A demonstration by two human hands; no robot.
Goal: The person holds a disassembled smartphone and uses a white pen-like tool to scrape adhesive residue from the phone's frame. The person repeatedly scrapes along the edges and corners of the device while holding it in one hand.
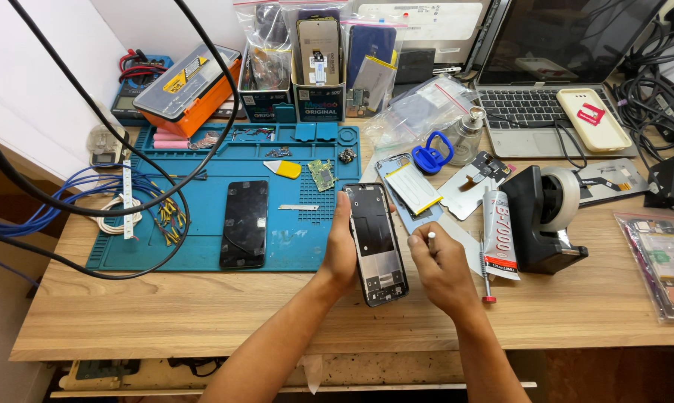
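Two bare forearms enter from bottom of frame, no sleeves visible up to the elbows. Left hand (342, 250) and right hand (440, 270) are both bare: no gloves, rings, watch or wristband. Short, unpainted nails on the fingers; nothing else of the person is in view.

Hands: we see two, our left hand (342, 254) and right hand (441, 269)
Phone frames: one (374, 242)
Glue tubes: one (497, 235)
Tape dispensers: one (546, 216)
Laptops: one (553, 67)
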